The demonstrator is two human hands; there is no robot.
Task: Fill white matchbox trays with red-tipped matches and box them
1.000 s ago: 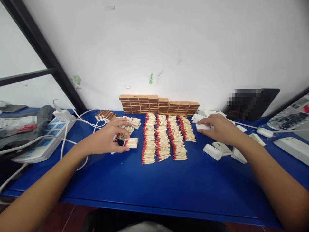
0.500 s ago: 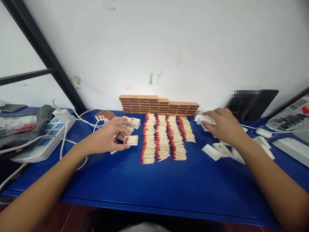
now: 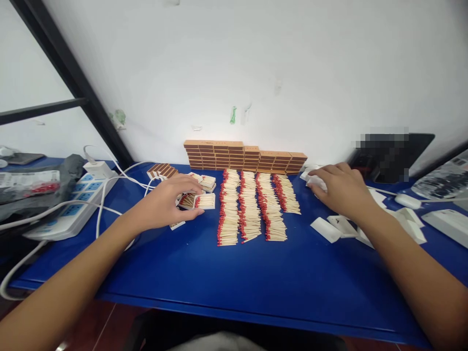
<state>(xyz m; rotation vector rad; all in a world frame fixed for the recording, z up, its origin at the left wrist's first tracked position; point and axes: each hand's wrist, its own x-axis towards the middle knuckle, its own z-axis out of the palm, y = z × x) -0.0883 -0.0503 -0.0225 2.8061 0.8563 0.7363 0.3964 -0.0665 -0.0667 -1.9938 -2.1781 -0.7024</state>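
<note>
Several rows of red-tipped matches lie in the middle of the blue table. My left hand pinches a filled white matchbox tray between thumb and fingers, beside other filled trays. My right hand reaches into the pile of empty white trays at the right, fingers curled round one white tray. Brown matchbox sleeves are stacked against the wall.
A white power strip with cables lies at the left beside a grey bag. A few brown sleeves lean behind the filled trays. A dark device and white gadgets sit at the far right.
My left hand has carried the filled tray up and back toward the other filled trays. My right hand has shifted back into the far end of the empty tray pile.
</note>
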